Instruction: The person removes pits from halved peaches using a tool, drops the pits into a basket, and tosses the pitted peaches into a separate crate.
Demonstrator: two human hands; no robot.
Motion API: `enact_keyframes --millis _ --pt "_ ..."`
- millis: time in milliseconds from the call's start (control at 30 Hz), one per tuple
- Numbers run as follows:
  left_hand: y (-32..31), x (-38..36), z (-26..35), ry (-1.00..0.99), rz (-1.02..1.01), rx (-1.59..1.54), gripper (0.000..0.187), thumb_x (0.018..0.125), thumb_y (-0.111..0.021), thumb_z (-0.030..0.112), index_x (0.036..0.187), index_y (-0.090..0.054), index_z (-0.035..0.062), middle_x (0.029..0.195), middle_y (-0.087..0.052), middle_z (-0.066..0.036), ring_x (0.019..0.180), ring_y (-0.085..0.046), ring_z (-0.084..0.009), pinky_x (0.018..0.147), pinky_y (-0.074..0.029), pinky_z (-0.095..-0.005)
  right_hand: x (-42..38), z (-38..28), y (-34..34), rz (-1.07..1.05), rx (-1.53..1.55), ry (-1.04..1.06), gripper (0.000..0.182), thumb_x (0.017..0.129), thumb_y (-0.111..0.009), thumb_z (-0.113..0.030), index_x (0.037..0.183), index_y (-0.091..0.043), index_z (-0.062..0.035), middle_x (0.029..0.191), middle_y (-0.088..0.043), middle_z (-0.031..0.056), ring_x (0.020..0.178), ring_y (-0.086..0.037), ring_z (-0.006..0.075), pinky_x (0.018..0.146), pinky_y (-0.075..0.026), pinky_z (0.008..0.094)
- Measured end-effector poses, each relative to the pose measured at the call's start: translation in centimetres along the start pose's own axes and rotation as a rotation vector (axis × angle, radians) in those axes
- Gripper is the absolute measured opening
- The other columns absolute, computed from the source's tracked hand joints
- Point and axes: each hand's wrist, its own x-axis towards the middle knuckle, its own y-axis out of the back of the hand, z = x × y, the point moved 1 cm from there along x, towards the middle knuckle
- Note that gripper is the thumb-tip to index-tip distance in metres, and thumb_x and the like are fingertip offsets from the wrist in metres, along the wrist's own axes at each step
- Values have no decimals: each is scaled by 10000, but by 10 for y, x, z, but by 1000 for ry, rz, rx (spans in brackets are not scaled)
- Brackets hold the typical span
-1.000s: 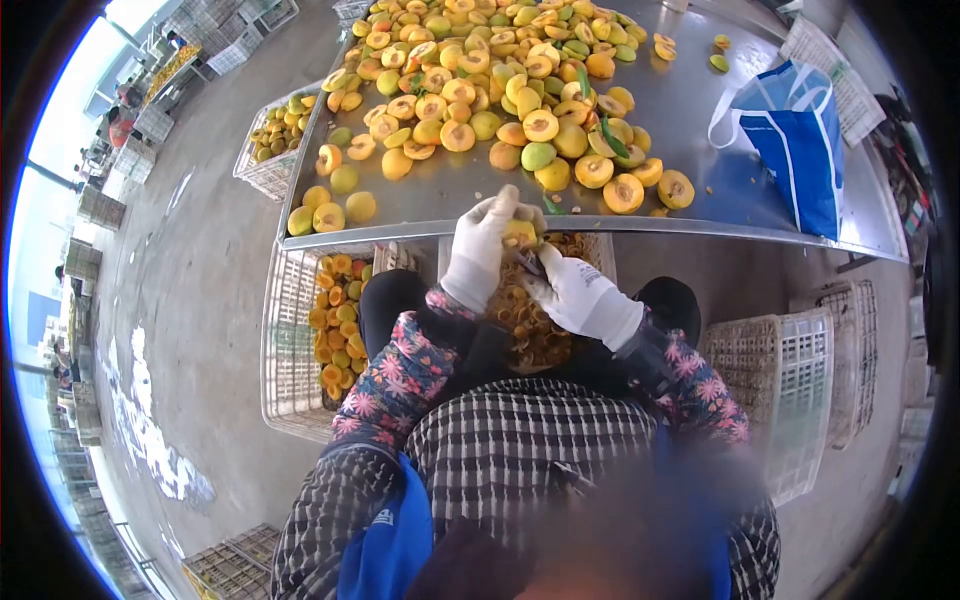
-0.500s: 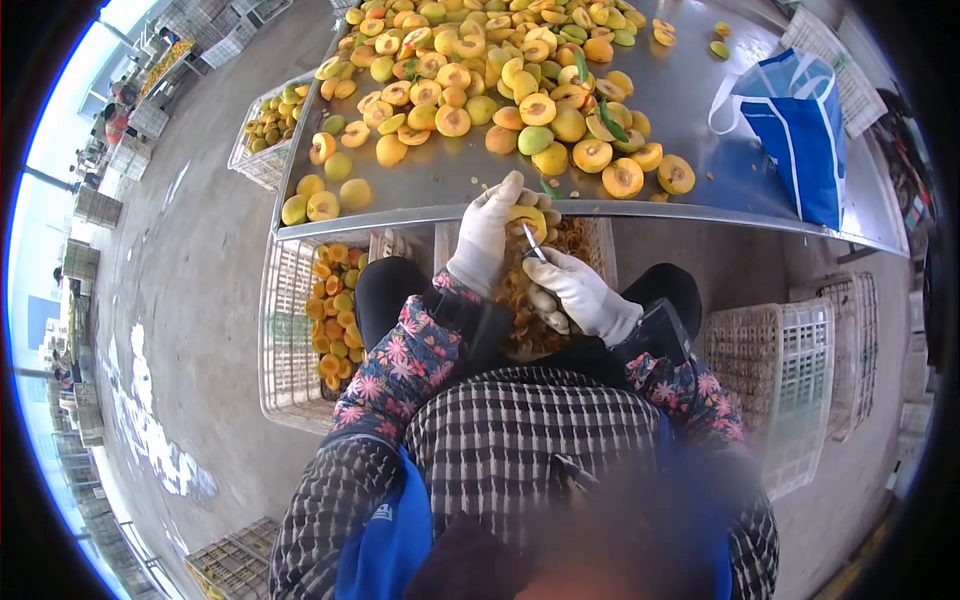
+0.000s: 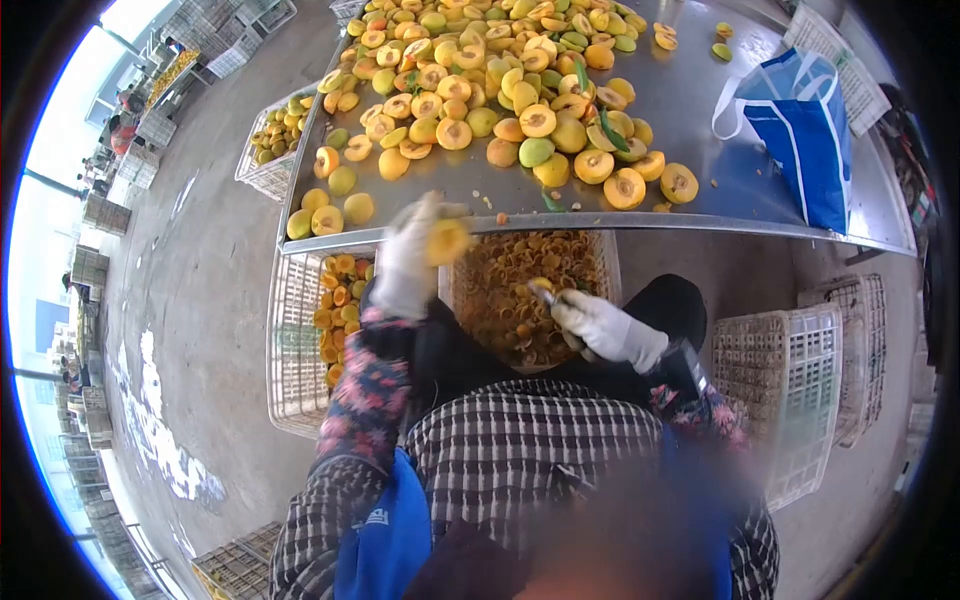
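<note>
My left hand (image 3: 405,262), in a white glove and smeared by motion, is closed on a yellow peach half (image 3: 446,242) near the table's front edge. A white glove also covers my right hand (image 3: 607,330), which grips a small knife (image 3: 541,291) with a short metal blade. A bit of yellow flesh seems to be at the blade's tip. Both hands are above or beside a crate of brown-orange scraps (image 3: 515,290) between my knees. Left of my legs, peach halves (image 3: 340,308) fill part of a white crate (image 3: 292,340).
Many cut and whole peaches (image 3: 480,110) are heaped on the metal table (image 3: 690,110). A blue bag (image 3: 800,140) stands at its right. Crates (image 3: 775,390) stand on the floor at right, and another fruit-filled crate (image 3: 265,178) is beyond the table's left edge.
My left hand has moved left with the peach half, away from the knife. My right hand has shifted slightly right and down with the knife. More of the scrap crate shows.
</note>
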Motion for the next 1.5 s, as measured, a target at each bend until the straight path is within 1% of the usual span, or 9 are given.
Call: enact_keyframes --millis 100,200,300,367,700,900,967,1200,1500 --pt "85 8 43 -181 114 772 369 927 -647 306 1103 -636 -18 1020 -683 -141 900 -669 -262 782 -526 -304 -1 41 -1 153 -373 233 358 947 -557 -213 1234 -447 -28 934 -630 263 908 -621 440 724 -497 473" --pt "110 12 66 -351 260 1533 410 879 -672 305 1167 -629 15 1089 -676 -151 964 -656 -290 835 -510 -352 -9 28 -2 247 -571 123 362 954 -571 -201 1242 -436 -28 884 -628 189 803 -640 337 707 -487 412" --pt "109 66 45 -414 54 1216 459 837 -696 331 1199 -631 56 1161 -647 -167 1067 -619 -314 907 -484 -396 -4 31 -2 276 -594 198 398 942 -574 -174 1274 -418 -18 1006 -616 263 937 -601 450 792 -469 474" --pt "31 78 50 -196 -75 1188 503 828 -703 339 1226 -612 45 1208 -622 -195 1141 -587 -316 951 -464 -386 1 30 -1 247 -593 191 387 926 -573 -174 1262 -441 -33 1015 -626 266 958 -605 445 807 -469 483" --pt "-44 185 -63 -390 -132 1412 791 756 -692 227 1445 -347 48 1410 -436 -238 1266 -472 -386 1057 -415 -408 -6 40 -4 203 -627 199 503 938 -562 -188 1397 -408 -56 1022 -628 265 964 -605 440 829 -473 469" --pt "-30 155 -31 135 -83 221 544 872 -587 211 1386 -457 89 1088 -644 -102 935 -640 -210 701 -520 -323 -15 17 3 323 -541 129 468 946 -557 -253 1342 -438 -35 983 -642 287 951 -615 451 784 -482 489" --pt "-28 115 -12 225 -102 -85 444 925 -494 262 1310 -528 45 1119 -648 -117 907 -659 -229 723 -551 -356 -11 4 6 347 -503 196 460 954 -550 -267 1328 -443 -23 984 -640 292 951 -615 457 776 -487 493" --pt "-40 35 -8 70 -296 -290 507 923 -423 299 1328 -488 1 1201 -604 -166 1069 -615 -279 848 -556 -439 8 -80 0 604 -444 670 333 946 -588 -210 1190 -497 -2 863 -641 254 835 -634 433 676 -490 475" --pt "-56 9 -6 69 -467 -425 608 761 -531 108 1349 -439 -20 1279 -542 -178 1164 -555 -296 1026 -447 -425 19 -77 -15 733 -583 659 318 925 -611 -197 1143 -490 0 801 -635 238 754 -630 432 611 -475 502"
